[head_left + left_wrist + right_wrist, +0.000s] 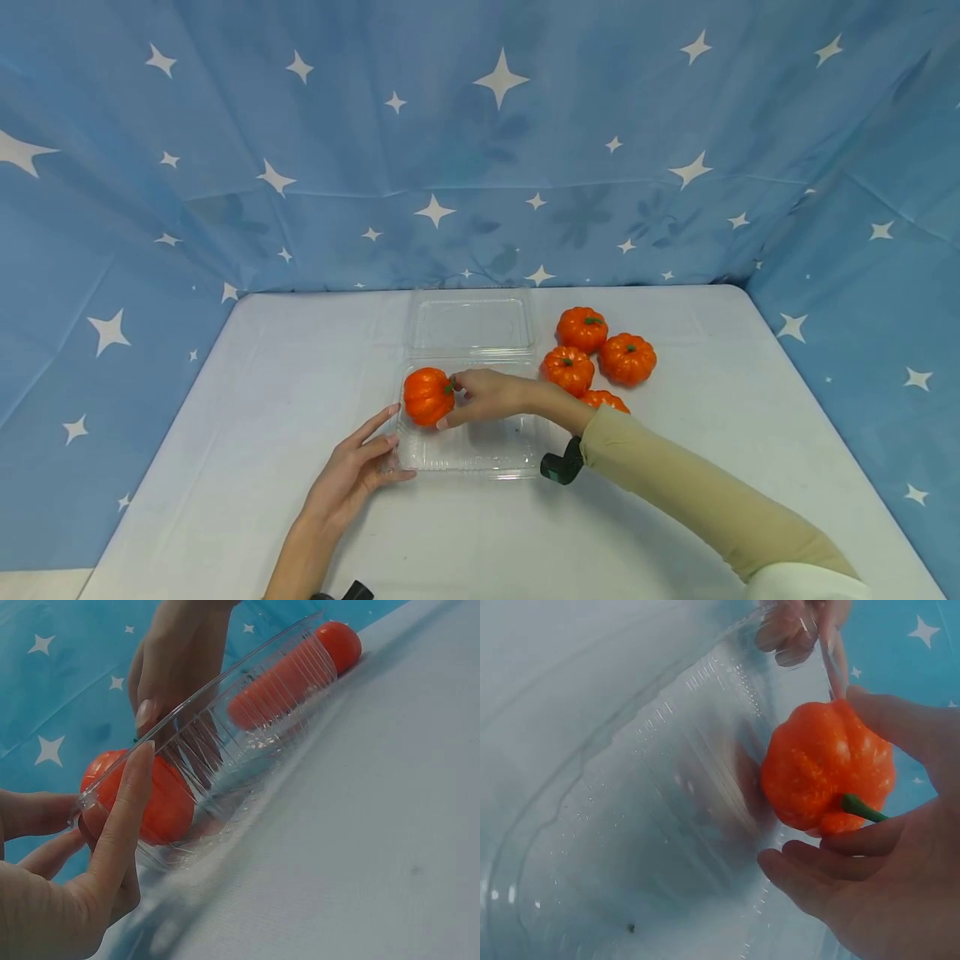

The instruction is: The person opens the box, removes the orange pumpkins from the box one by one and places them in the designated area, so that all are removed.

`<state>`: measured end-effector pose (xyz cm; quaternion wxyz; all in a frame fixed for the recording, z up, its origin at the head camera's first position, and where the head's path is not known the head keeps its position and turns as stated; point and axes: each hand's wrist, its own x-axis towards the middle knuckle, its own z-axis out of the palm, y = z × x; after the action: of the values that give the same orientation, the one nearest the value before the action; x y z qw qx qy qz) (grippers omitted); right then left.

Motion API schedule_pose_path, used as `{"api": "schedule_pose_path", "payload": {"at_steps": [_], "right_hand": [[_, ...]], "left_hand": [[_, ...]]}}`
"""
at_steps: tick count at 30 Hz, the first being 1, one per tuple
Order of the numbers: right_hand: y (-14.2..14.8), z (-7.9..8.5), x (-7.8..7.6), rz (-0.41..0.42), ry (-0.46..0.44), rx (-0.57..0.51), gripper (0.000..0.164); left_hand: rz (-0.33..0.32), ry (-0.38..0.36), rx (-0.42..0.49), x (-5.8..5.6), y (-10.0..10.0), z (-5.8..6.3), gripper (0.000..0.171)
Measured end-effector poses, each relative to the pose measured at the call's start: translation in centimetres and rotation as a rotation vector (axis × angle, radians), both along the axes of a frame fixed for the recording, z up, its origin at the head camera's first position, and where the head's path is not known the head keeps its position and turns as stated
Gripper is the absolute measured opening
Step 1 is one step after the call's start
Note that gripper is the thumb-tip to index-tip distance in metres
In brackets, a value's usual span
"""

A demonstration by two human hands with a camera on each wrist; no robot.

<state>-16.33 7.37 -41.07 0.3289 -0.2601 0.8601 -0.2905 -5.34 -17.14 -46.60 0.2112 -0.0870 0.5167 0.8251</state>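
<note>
A small orange pumpkin [427, 397] with a green stem sits at the left end of a clear plastic clamshell container [465, 460], tilted so its stem points right. My right hand [489, 395] holds this pumpkin; in the right wrist view the thumb is on one side and fingers [855, 844] are on the other. My left hand [352, 471] grips the container's left end. In the left wrist view, one finger [124, 806] lies along the outer wall and other fingers are behind the rim. The container's lid [472, 325] lies opened out toward the back.
Right of the container stand several more orange pumpkins [627, 359], one partly hidden by my right forearm. All lie on a white-covered table [315, 350]. A blue star-patterned curtain [480, 150] hangs behind the table and along its sides.
</note>
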Motion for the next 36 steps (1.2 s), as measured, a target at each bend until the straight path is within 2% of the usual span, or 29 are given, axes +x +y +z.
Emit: {"api": "schedule_pose_path", "payload": {"at_steps": [10,22,31,36], "right_hand": [[-0.8,-0.4,0.1,-0.017,-0.013,-0.032,0.085],[-1.0,-0.7,0.1,-0.049,-0.008,-0.014,0.094],[-1.5,-0.8,0.3,-0.094,0.004,-0.023,0.086],[-2.0,-0.7,0.4,-0.063,0.043,-0.046,0.083]], "left_hand": [[-0.001,-0.001,-0.006,0.0,-0.1,-0.1,0.061],[-0.004,0.006,-0.016,-0.1,-0.1,-0.1,0.062],[0.002,-0.002,-0.02,-0.2,0.0,0.0,0.061],[-0.004,0.003,-0.024,-0.2,0.1,0.0,0.06]]}}
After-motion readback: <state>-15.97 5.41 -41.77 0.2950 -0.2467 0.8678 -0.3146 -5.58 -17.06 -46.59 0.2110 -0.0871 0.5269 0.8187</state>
